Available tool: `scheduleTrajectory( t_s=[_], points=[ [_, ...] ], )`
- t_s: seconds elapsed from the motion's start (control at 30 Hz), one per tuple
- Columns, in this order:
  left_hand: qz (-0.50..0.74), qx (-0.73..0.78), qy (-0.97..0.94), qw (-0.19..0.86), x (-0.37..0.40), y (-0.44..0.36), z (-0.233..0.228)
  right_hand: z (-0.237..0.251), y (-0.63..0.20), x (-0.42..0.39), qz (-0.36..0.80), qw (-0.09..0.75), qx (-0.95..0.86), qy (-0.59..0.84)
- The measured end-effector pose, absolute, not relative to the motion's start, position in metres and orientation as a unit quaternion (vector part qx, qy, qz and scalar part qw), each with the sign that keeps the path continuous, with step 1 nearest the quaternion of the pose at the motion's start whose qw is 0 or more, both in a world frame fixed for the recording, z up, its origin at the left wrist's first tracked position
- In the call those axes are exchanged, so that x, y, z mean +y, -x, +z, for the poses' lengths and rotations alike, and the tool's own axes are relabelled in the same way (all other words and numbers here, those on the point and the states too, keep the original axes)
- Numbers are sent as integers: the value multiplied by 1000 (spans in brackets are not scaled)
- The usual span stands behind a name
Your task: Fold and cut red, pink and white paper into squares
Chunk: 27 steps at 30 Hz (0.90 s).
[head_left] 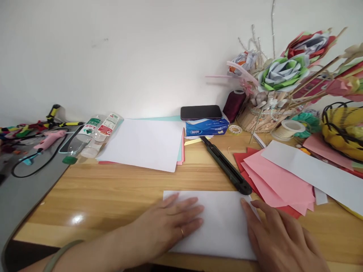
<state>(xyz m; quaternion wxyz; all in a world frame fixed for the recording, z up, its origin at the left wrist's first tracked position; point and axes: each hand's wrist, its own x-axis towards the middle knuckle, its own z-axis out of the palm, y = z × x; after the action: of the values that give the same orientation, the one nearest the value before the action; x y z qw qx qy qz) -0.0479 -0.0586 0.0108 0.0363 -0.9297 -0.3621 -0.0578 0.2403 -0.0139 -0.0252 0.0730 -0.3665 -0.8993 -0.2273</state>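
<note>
A white sheet of paper [221,223], which looks folded, lies on the table in front of me. My left hand [176,223] rests flat on its left part, fingers spread, with a ring on one finger. At the right edge is my right hand [280,234], its thumb on the paper and its bent fingers close around that edge; the fingertips are partly hidden. Just beyond the paper's far right corner lies a black utility knife [227,166], pointing away to the left.
Behind are a stack of paper [141,143], a blue tissue pack [204,127] and a phone [201,112]. Bottles [106,130] and a pink glue gun [50,139] lie left. Pink sheets [280,181], a white strip [314,173] and a basket [261,119] of paper flowers [283,73] occupy the right.
</note>
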Motion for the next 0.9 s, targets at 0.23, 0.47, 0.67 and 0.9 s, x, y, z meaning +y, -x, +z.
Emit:
scheduleTrajectory(
  t_s=[0.23,0.47,0.67,0.9],
  points=[
    [-137,-336,932,9,-48,39,-1,-22,-237,-10,-213,82,-901,368],
    [-143,-356,922,58,-52,37,-19,-14,-211,-23,-220,134,-877,406],
    [-136,-386,913,5,-53,35,-18,-35,-154,-50,-140,248,-898,335],
    [-148,-384,911,-25,-53,39,-25,-41,-162,-55,-133,200,-924,299]
  ],
)
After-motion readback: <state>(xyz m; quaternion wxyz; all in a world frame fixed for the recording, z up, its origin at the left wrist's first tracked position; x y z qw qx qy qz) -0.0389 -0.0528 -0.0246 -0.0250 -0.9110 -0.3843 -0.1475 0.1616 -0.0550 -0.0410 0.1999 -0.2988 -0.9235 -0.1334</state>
